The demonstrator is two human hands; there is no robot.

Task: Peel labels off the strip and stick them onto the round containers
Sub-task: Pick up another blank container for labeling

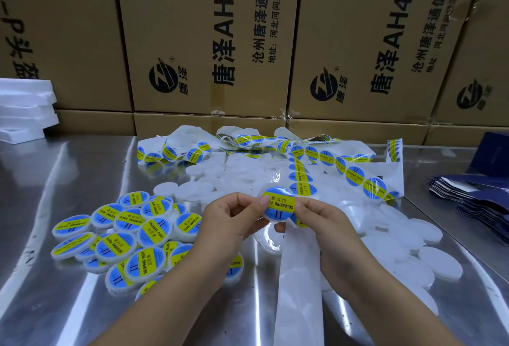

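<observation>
**A:** Why do we hold the container (275,218) up off the desk (68,180) instead of labelling it flat?

**B:** So we can work it from both sides. Our left grip (234,217) pinches its left edge and our right grip (322,224) pinches the right, each closed on it. The label (278,204) faces us, so we can judge whether it sits centred and, we think, smooth it down.

**A:** And the strip (355,177)?

**B:** It runs in from the tangle at the far side to just beside our right grip. Its spent backing (297,276) lies toward us between our forearms, which puts the next label within easy reach.

**A:** Why two heaps?

**B:** The labelled ones (124,235) pile up on the left and the bare white ones (399,238) lie on the right. We would likely drop left and pick right, so the two never mix.
</observation>
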